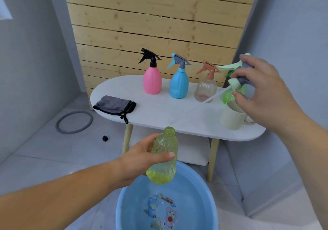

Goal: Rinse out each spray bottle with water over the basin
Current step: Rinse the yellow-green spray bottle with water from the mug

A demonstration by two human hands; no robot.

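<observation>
Your left hand [142, 157]: you grip the yellow-green bottle [165, 158] round its middle, thumb across the front, fingers curled behind.
Yellow-green bottle: uncapped, neck up and slightly tilted, held over the near rim of the basin [195, 185].
Basin: blue, on the floor below the tabletop [159, 109], with cartoon figures printed on its bottom.
Your right hand [262, 91]: your fingers are curled round the pale green and grey spray head [236, 66], pinching it above the tabletop's right end.
Dip tube [218, 94]: slants down to the left from the spray head, in front of the clear bottle [205, 89].
Waiting bottles: pink bottle [152, 80], blue bottle [178, 84] and clear bottle stand upright in a row, heads on.
Cup [230, 119]: cream, just under your right hand.
Cloth [114, 105]: grey, folded at the left end.
</observation>
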